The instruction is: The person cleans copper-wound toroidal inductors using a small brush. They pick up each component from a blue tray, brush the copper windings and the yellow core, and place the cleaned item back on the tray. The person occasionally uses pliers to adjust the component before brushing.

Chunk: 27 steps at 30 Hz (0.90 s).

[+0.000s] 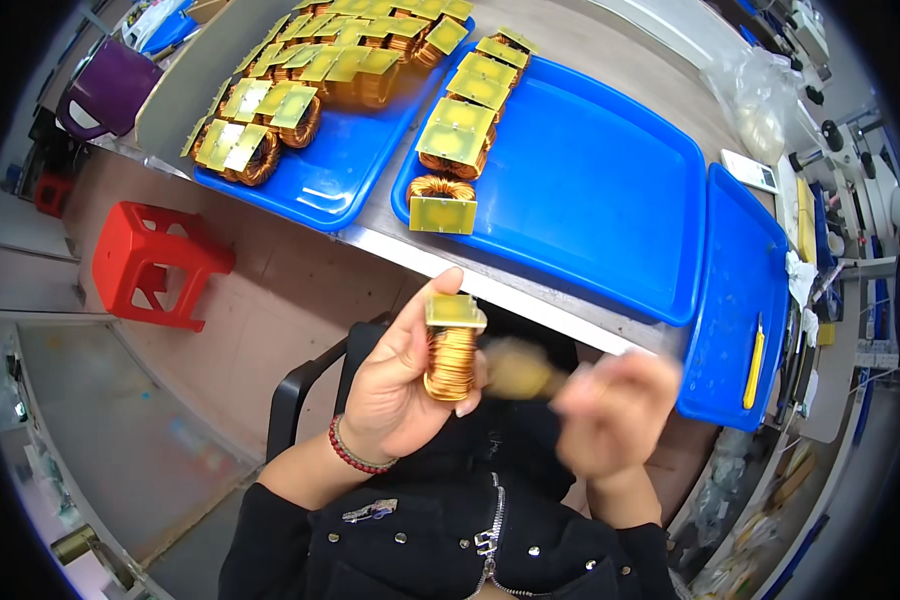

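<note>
My left hand (395, 365) is closed around a copper-wire coil (450, 362) with a small yellow-green board (453, 311) on its upper end. The coil is held upright above my lap, short of the table's front edge. To its right, my right hand (620, 410) is smeared by motion, its fingers drawn together. At those fingertips is a blurred yellow-brown thing (520, 369), too smeared to name. It lies close beside the coil; whether the two touch, I cannot tell.
Several similar coils with boards (345, 62) crowd the left blue tray (315, 196). More line the left side of the middle blue tray (610, 170). A yellow-handled tool (755, 365) lies in the right blue tray (725, 345). A red stool (150, 265) stands at left.
</note>
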Available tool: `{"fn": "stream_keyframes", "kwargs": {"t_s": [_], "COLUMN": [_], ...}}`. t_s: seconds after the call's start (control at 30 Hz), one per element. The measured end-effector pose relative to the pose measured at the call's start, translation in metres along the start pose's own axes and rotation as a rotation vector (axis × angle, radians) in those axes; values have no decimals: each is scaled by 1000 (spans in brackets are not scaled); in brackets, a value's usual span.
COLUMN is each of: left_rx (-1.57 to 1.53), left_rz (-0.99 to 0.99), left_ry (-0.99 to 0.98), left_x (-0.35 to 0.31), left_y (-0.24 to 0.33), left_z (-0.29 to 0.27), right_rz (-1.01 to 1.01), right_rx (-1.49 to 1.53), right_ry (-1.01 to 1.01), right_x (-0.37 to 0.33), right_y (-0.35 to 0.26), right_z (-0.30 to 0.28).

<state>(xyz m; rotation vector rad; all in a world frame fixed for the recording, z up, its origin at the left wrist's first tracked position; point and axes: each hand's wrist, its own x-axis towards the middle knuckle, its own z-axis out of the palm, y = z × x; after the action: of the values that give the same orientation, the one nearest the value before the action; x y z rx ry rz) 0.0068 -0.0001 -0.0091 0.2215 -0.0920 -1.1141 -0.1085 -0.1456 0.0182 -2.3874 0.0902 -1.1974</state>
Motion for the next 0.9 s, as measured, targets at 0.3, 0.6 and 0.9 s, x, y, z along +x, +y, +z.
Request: {"fn": "stream_keyframes", "kwargs": {"t_s": [0.3, 0.6, 0.9], "left_rx": [23, 106, 55], "left_rz": [-37, -75, 74], "left_ry": [2, 76, 73], "left_x": [-5, 0, -4], "left_y": [7, 4, 0], "left_z": [0, 10, 19], "right_rz": [154, 172, 73], "right_rx": [-35, -298, -157], "right_ry": [-3, 39, 29], "right_x": [-6, 5, 17], "right_y": [2, 8, 8], "right_z": [-15, 2, -7]}}
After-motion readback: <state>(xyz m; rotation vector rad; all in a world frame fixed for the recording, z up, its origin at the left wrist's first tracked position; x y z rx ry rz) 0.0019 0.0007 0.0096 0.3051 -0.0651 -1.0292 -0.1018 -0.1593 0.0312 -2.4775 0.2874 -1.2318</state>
